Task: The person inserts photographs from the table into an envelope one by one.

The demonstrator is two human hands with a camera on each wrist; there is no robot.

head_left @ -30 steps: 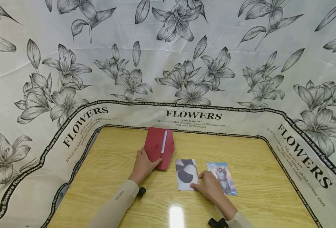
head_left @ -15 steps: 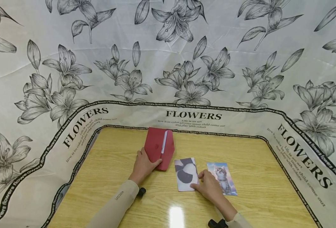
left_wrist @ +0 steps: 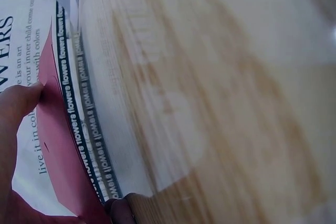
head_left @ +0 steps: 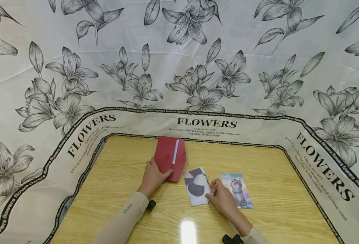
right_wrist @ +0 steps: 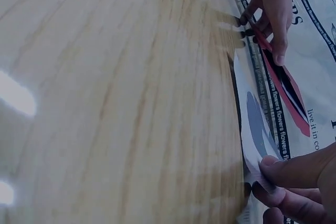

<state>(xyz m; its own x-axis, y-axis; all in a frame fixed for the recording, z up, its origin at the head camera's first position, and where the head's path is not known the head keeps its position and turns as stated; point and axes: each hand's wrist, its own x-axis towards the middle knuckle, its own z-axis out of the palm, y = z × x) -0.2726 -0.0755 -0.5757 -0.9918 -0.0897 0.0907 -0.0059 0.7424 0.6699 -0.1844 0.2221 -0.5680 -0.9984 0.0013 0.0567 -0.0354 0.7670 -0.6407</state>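
Observation:
In the head view my left hand (head_left: 153, 178) holds a red envelope (head_left: 165, 152) by its near left part, thumb on top. The envelope's flap is open on its right, and a white paper edge (head_left: 175, 152) shows in the opening. My right hand (head_left: 224, 199) pinches the right edge of a grey-and-white picture card (head_left: 196, 188), which is tilted a little counterclockwise. In the right wrist view the thumb lies on top of the card (right_wrist: 254, 129) and fingers are beneath it. A kitten picture card (head_left: 244, 195) lies beside my right hand, partly covered by it.
All this is on a wood-grain table (head_left: 277, 176). A white cloth (head_left: 210, 118) printed with flowers and lettering stands along its back and sides. Black straps with small dark devices (head_left: 150, 205) sit at both wrists. Light glares off the table's near part.
The grey-and-white card has shifted slightly left and turned counterclockwise, with its far edge swinging left; my right hand still holds it. My left hand, the envelope and the kitten card have stayed put.

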